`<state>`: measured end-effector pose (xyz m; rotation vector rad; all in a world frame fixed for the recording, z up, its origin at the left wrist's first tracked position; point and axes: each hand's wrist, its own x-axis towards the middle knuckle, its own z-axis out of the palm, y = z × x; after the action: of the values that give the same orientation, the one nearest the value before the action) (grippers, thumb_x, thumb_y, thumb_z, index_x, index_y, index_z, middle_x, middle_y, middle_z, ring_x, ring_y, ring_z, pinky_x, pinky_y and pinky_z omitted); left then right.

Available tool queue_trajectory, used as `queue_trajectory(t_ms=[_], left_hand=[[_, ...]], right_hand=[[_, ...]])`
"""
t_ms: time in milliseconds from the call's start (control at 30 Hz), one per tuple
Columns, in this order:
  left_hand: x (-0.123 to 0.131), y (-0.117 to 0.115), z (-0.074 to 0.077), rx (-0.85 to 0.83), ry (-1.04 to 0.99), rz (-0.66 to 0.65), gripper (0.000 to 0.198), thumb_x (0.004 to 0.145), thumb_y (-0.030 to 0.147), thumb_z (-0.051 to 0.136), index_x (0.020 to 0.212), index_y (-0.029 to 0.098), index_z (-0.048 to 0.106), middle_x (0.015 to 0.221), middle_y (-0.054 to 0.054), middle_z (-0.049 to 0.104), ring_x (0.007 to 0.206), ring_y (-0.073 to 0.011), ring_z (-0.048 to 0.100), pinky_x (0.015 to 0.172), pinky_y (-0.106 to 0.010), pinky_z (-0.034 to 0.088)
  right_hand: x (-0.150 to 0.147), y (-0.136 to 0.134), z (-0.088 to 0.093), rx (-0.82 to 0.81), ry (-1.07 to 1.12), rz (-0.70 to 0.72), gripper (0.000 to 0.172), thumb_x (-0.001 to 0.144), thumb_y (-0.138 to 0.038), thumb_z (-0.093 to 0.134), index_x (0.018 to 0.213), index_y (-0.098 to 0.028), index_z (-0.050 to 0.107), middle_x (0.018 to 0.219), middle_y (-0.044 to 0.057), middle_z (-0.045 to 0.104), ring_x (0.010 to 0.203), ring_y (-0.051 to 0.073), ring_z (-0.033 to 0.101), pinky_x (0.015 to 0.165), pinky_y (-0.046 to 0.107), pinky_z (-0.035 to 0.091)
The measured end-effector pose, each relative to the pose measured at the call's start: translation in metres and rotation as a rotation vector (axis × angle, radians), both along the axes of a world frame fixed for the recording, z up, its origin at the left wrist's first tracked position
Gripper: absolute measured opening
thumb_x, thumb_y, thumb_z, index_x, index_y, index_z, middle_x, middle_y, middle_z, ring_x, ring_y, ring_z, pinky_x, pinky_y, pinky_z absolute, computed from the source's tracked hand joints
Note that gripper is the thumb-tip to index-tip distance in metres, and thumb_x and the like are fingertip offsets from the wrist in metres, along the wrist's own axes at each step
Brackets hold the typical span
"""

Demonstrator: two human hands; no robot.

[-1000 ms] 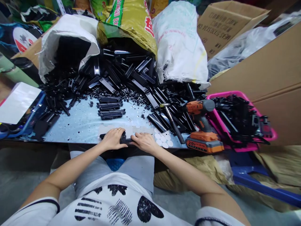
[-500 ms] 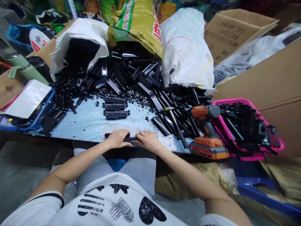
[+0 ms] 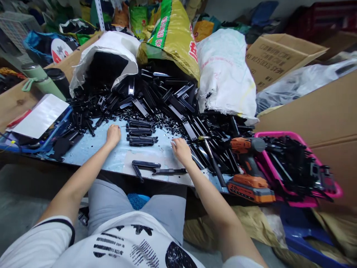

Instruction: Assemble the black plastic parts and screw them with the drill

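Note:
My left hand [image 3: 113,136] is closed over the blue work surface, left of a stack of folded black hinged arms [image 3: 141,132]. Whatever its fingertips hold, if anything, is hidden. To the right of the stack, my right hand [image 3: 182,150] has its fingers pinched together close to scattered small screws [image 3: 167,124]; what is between them is too small to make out. In front of me, a jointed black assembly [image 3: 146,163] lies bent on a pale board [image 3: 126,167], its right-hand bar [image 3: 171,171] flat beside it. Neither hand touches it.
Sacks spill black parts [image 3: 156,87] across the back. On the right are a hammer [image 3: 214,160], an orange cordless drill [image 3: 248,163] and a pink basket [image 3: 290,136] of parts. A blue tray [image 3: 63,119] and a green bottle [image 3: 41,80] stand left.
Both hands have let go of the black assembly on the board and moved apart, forward over the table. The left went left, the right slightly right. The view has tilted up a little.

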<state>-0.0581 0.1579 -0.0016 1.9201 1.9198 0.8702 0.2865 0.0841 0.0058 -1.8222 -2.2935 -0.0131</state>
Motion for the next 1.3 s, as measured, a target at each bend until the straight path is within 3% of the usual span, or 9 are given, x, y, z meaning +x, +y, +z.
queue_trajectory(t_ms=[67,167,267,367,633,800,967,1100,1300], left_hand=[[0.014,-0.029,0.003,-0.006,-0.126,0.027,0.018,0.086,0.022,0.048,0.089,0.009,0.060,0.088,-0.009,0.061,0.088,-0.0188,0.056,0.085,-0.032,0.043],[0.033,-0.080,0.008,-0.238,-0.668,0.008,0.027,0.079,0.034,0.058,0.090,0.010,0.063,0.072,-0.004,0.060,0.063,-0.0129,0.055,0.064,-0.027,0.045],[0.042,-0.122,0.012,-0.551,-1.100,-0.034,0.035,0.064,0.038,0.073,0.081,0.009,0.064,0.066,-0.002,0.059,0.053,-0.0075,0.048,0.054,-0.022,0.041],[0.040,-0.141,0.014,-0.665,-1.237,-0.005,0.038,0.056,0.037,0.080,0.076,0.009,0.064,0.065,-0.002,0.060,0.053,-0.0060,0.048,0.053,-0.020,0.040],[0.033,-0.140,0.019,-0.655,-1.117,-0.005,0.039,0.055,0.038,0.079,0.076,0.009,0.065,0.063,-0.001,0.060,0.051,-0.0064,0.048,0.051,-0.020,0.039],[0.036,-0.141,0.020,-0.621,-0.957,-0.038,0.037,0.058,0.042,0.074,0.073,0.010,0.063,0.057,0.001,0.056,0.048,-0.0066,0.044,0.049,-0.020,0.037],[0.042,-0.143,0.020,-0.511,-0.728,-0.080,0.034,0.067,0.044,0.065,0.077,0.011,0.065,0.060,-0.001,0.059,0.051,-0.0104,0.049,0.053,-0.023,0.039],[0.044,-0.144,0.009,-0.360,-0.491,-0.110,0.038,0.073,0.041,0.061,0.095,0.010,0.067,0.077,-0.006,0.065,0.065,-0.0150,0.058,0.064,-0.027,0.046],[0.036,-0.156,-0.009,-0.182,-0.236,-0.153,0.047,0.086,0.045,0.049,0.115,0.008,0.059,0.084,-0.009,0.065,0.073,-0.0185,0.061,0.070,-0.031,0.049]], right_hand=[[-0.001,0.038,-0.002,-0.049,-0.061,-0.165,0.032,0.095,-0.028,0.030,0.112,-0.016,0.055,0.108,0.015,0.056,0.100,0.026,0.047,0.077,0.034,0.041],[-0.006,0.075,-0.009,-0.155,-0.106,-0.294,0.030,0.093,-0.024,0.033,0.114,-0.014,0.052,0.114,0.017,0.054,0.104,0.027,0.048,0.075,0.032,0.042],[-0.010,0.086,-0.013,-0.211,-0.092,-0.309,0.029,0.091,-0.021,0.036,0.114,-0.013,0.051,0.114,0.017,0.055,0.102,0.026,0.051,0.076,0.033,0.043],[-0.007,0.075,-0.009,-0.176,-0.033,-0.277,0.030,0.089,-0.022,0.039,0.114,-0.012,0.052,0.107,0.016,0.058,0.099,0.027,0.054,0.080,0.035,0.043],[-0.003,-0.006,0.020,-0.072,0.418,0.096,0.027,0.090,-0.030,0.045,0.107,-0.018,0.061,0.108,0.010,0.057,0.091,0.019,0.059,0.079,0.031,0.048],[-0.012,-0.044,0.036,-0.286,0.590,0.228,0.016,0.083,-0.026,0.058,0.094,-0.018,0.067,0.089,0.005,0.067,0.080,0.017,0.063,0.072,0.028,0.050],[-0.020,-0.051,0.047,-0.390,0.485,0.306,0.013,0.080,-0.019,0.061,0.090,-0.017,0.069,0.086,0.006,0.067,0.076,0.016,0.063,0.071,0.027,0.049],[-0.035,-0.055,0.054,-0.386,0.240,0.394,0.016,0.083,-0.012,0.055,0.092,-0.015,0.069,0.089,0.007,0.066,0.077,0.016,0.062,0.072,0.025,0.046],[-0.048,-0.071,0.035,-0.331,-0.013,0.439,0.020,0.089,-0.011,0.048,0.094,-0.015,0.067,0.088,0.008,0.064,0.080,0.017,0.063,0.069,0.025,0.044]])
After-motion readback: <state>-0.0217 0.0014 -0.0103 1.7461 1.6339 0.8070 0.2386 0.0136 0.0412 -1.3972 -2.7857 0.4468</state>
